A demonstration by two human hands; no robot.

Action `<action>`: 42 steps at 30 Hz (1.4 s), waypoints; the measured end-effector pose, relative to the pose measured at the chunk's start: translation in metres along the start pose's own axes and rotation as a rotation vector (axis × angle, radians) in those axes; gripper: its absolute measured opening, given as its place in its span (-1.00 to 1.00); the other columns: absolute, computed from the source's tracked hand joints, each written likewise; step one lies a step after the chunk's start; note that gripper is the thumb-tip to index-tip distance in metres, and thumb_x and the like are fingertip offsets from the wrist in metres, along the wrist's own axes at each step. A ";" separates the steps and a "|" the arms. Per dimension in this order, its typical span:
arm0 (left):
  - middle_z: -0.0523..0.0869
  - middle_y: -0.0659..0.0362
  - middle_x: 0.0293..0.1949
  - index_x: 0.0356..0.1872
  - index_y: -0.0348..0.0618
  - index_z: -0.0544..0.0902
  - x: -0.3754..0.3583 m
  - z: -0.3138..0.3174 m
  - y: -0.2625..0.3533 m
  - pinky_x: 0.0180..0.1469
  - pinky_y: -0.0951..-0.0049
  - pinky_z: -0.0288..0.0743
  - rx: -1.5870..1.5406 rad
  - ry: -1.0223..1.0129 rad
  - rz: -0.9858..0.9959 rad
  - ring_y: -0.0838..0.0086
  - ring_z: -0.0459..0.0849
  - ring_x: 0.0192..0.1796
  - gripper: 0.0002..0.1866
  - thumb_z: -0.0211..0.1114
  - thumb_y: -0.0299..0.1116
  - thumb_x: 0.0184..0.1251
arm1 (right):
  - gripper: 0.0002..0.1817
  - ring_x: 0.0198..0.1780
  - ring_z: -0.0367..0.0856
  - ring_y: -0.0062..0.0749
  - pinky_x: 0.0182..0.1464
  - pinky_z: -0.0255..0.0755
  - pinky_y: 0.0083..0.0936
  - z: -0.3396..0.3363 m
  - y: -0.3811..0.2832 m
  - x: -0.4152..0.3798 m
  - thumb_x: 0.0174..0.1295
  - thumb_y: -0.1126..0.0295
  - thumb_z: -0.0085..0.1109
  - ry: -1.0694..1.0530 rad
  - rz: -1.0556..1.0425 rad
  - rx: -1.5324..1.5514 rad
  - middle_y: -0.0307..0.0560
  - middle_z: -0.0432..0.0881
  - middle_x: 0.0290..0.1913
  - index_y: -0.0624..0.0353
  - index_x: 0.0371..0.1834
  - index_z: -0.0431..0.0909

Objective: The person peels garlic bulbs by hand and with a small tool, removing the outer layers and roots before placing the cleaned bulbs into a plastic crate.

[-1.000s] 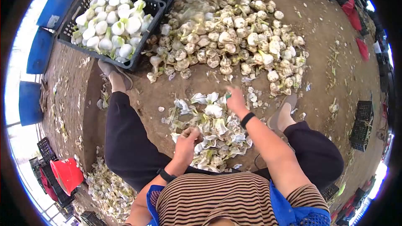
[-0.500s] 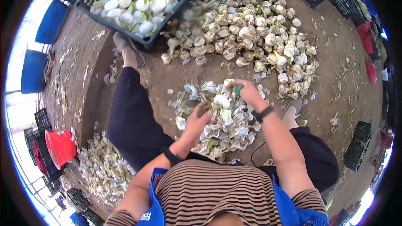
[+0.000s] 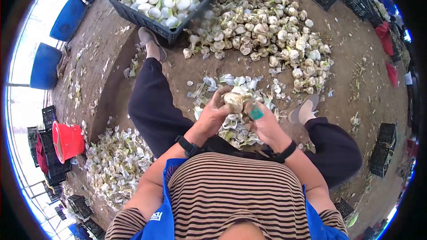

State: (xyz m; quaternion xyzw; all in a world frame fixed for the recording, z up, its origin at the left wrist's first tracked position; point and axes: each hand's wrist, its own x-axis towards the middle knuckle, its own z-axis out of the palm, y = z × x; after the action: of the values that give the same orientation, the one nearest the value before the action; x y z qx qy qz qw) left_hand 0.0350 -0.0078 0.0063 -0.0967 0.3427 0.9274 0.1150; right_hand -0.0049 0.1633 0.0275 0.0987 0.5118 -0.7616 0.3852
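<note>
A garlic bulb (image 3: 234, 101) with dirty outer skin is gripped by my left hand (image 3: 213, 116), its fingers wrapped round the bulb's left side. Close against the bulb's right side is my right hand (image 3: 266, 124), with curled fingers and a green wrap (image 3: 255, 113) on one digit. What those fingers pinch is hidden. Below both hands lies a heap of loose white garlic skins (image 3: 238, 134) on the ground between my legs.
Ahead is a large pile of unpeeled bulbs (image 3: 267, 35). A dark crate (image 3: 171, 33) of clean white bulbs stands beyond my left foot. More peelings (image 3: 118, 164) and a red bucket (image 3: 68, 142) are at left. Blue barrels (image 3: 46, 66) line the left side; a black crate (image 3: 382, 149) sits at right.
My right hand has come back from the far edge of the skins toward my body. A bulb is now in my left hand, and both hands have come together.
</note>
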 end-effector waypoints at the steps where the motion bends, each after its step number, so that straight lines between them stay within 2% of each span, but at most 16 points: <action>1: 0.45 0.11 0.12 0.29 -0.19 0.17 -0.001 -0.001 -0.004 0.24 0.34 0.32 0.119 -0.005 0.031 0.37 0.43 0.19 -0.20 0.44 -0.24 0.09 | -0.73 -0.27 0.49 -0.67 -0.39 0.41 -0.69 0.007 0.002 0.001 0.31 0.26 0.11 0.037 0.031 0.053 -0.32 0.51 -0.22 0.09 0.00 0.41; 3: 0.42 0.12 0.15 0.27 -0.24 0.21 -0.003 0.001 0.001 0.25 0.35 0.30 0.181 0.002 0.069 0.39 0.40 0.21 -0.23 0.44 -0.26 0.09 | -0.68 -0.27 0.50 -0.68 -0.40 0.43 -0.68 0.014 -0.003 0.003 0.29 0.24 0.15 0.050 -0.002 0.029 -0.32 0.52 -0.21 0.14 0.01 0.40; 5: 0.42 0.14 0.15 0.25 -0.25 0.26 -0.008 0.003 0.010 0.26 0.36 0.29 0.281 -0.035 0.044 0.40 0.39 0.22 -0.26 0.44 -0.25 0.09 | -0.73 -0.30 0.51 -0.69 -0.47 0.35 -0.76 0.018 -0.006 0.006 0.34 0.34 0.05 0.102 -0.087 -0.125 -0.30 0.56 -0.18 0.17 0.05 0.42; 10: 0.34 0.15 0.21 0.26 -0.24 0.29 -0.007 -0.013 0.001 0.30 0.36 0.26 0.363 -0.025 0.091 0.39 0.32 0.29 -0.35 0.37 -0.43 0.15 | -0.72 -0.21 0.54 -0.65 -0.33 0.46 -0.64 0.015 -0.007 0.008 0.28 0.42 0.10 0.067 0.019 -0.097 -0.26 0.58 -0.16 0.20 0.04 0.45; 12: 0.31 0.15 0.22 0.27 -0.25 0.29 -0.005 -0.014 0.000 0.28 0.38 0.31 0.606 -0.020 0.201 0.39 0.31 0.31 -0.38 0.31 -0.54 0.17 | -0.75 -0.22 0.55 -0.63 -0.31 0.46 -0.62 0.019 -0.002 0.015 0.25 0.47 0.11 0.107 -0.087 -0.123 -0.25 0.58 -0.17 0.23 -0.01 0.47; 15: 0.30 0.15 0.23 0.27 -0.24 0.28 -0.003 -0.015 -0.003 0.23 0.41 0.37 0.479 0.017 0.192 0.41 0.30 0.31 -0.37 0.31 -0.56 0.16 | -0.76 -0.30 0.49 -0.76 -0.43 0.37 -0.74 0.024 0.003 0.024 0.25 0.31 0.19 0.194 -0.089 -0.173 -0.33 0.57 -0.27 0.20 -0.10 0.52; 19: 0.37 0.13 0.20 0.31 -0.29 0.21 -0.003 -0.019 -0.005 0.28 0.39 0.31 0.463 0.053 0.190 0.42 0.36 0.27 -0.33 0.31 -0.51 0.18 | -0.77 -0.36 0.48 -0.75 -0.42 0.38 -0.74 0.029 0.007 0.030 0.27 0.37 0.14 0.197 -0.252 -0.196 -0.30 0.57 -0.29 0.25 -0.08 0.48; 28: 0.43 0.08 0.21 0.32 -0.26 0.21 -0.001 -0.020 -0.004 0.24 0.29 0.37 0.146 0.062 0.088 0.35 0.43 0.24 -0.37 0.24 -0.35 0.28 | -0.82 -0.40 0.43 -0.74 -0.46 0.33 -0.74 0.016 -0.010 0.025 0.23 0.52 0.03 0.055 -0.258 -0.489 -0.26 0.53 -0.32 0.27 -0.11 0.44; 30: 0.45 0.06 0.20 0.30 -0.23 0.26 -0.002 -0.018 0.003 0.22 0.25 0.41 -0.245 0.066 -0.146 0.33 0.45 0.23 -0.47 0.14 -0.30 0.37 | -0.82 -0.37 0.44 -0.72 -0.42 0.35 -0.72 0.010 -0.010 0.026 0.20 0.55 0.03 0.025 -0.383 -0.640 -0.25 0.53 -0.33 0.28 -0.12 0.43; 31: 0.45 0.06 0.20 0.30 -0.23 0.26 -0.002 -0.019 0.003 0.22 0.25 0.41 -0.247 0.068 -0.143 0.33 0.45 0.23 -0.47 0.14 -0.30 0.37 | -0.82 -0.34 0.45 -0.70 -0.38 0.36 -0.71 0.008 -0.010 0.025 0.18 0.58 0.03 -0.006 -0.508 -0.792 -0.25 0.52 -0.33 0.28 -0.14 0.42; 33: 0.44 0.04 0.20 0.29 -0.19 0.25 -0.001 -0.022 0.003 0.20 0.25 0.43 -0.448 0.027 -0.275 0.32 0.48 0.20 -0.50 0.09 -0.28 0.40 | -0.82 -0.30 0.48 -0.59 -0.28 0.38 -0.64 0.014 -0.013 0.022 0.12 0.59 0.06 0.024 -0.494 -0.765 -0.14 0.55 -0.31 0.32 -0.19 0.44; 35: 0.46 0.07 0.18 0.29 -0.19 0.23 0.001 -0.021 0.000 0.17 0.27 0.46 -0.449 0.030 -0.256 0.34 0.50 0.17 -0.49 0.12 -0.31 0.38 | -0.82 -0.26 0.51 -0.47 -0.18 0.40 -0.57 0.015 -0.012 0.023 0.06 0.61 0.09 0.055 -0.482 -0.734 -0.03 0.58 -0.28 0.35 -0.23 0.46; 37: 0.48 0.09 0.15 0.29 -0.21 0.21 -0.001 -0.017 0.000 0.15 0.30 0.48 -0.069 0.129 -0.105 0.36 0.50 0.17 -0.43 0.20 -0.32 0.32 | -0.89 -0.29 0.47 -0.62 -0.21 0.38 -0.65 0.011 -0.008 0.027 0.10 0.61 0.11 0.078 -0.645 -0.955 -0.24 0.54 -0.32 0.31 -0.29 0.45; 38: 0.49 0.11 0.12 0.27 -0.24 0.22 0.000 -0.017 0.000 0.13 0.33 0.50 0.006 0.117 -0.090 0.36 0.51 0.16 -0.38 0.29 -0.33 0.24 | -0.89 -0.29 0.47 -0.62 -0.21 0.38 -0.65 0.012 -0.007 0.026 0.10 0.61 0.11 0.076 -0.644 -0.954 -0.24 0.54 -0.32 0.31 -0.29 0.45; 41: 0.49 0.09 0.13 0.26 -0.26 0.24 -0.002 -0.014 0.004 0.14 0.31 0.49 -0.095 0.111 -0.133 0.35 0.53 0.14 -0.34 0.33 -0.31 0.19 | -0.89 -0.26 0.48 -0.65 -0.20 0.38 -0.66 0.012 -0.004 0.025 0.09 0.63 0.14 0.082 -0.613 -0.807 -0.24 0.56 -0.30 0.26 -0.32 0.48; 42: 0.49 0.09 0.13 0.26 -0.26 0.24 -0.002 -0.015 0.004 0.14 0.31 0.49 -0.096 0.111 -0.134 0.35 0.53 0.14 -0.34 0.33 -0.31 0.19 | -0.88 -0.24 0.49 -0.66 -0.18 0.39 -0.66 0.010 -0.005 0.026 0.09 0.64 0.14 0.047 -0.465 -0.543 -0.26 0.57 -0.29 0.21 -0.31 0.50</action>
State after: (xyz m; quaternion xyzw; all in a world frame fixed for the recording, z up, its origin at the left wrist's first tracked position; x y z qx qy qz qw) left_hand 0.0372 -0.0210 -0.0016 -0.1762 0.2966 0.9261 0.1528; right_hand -0.0235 0.1434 0.0212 -0.1092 0.7129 -0.6627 0.2018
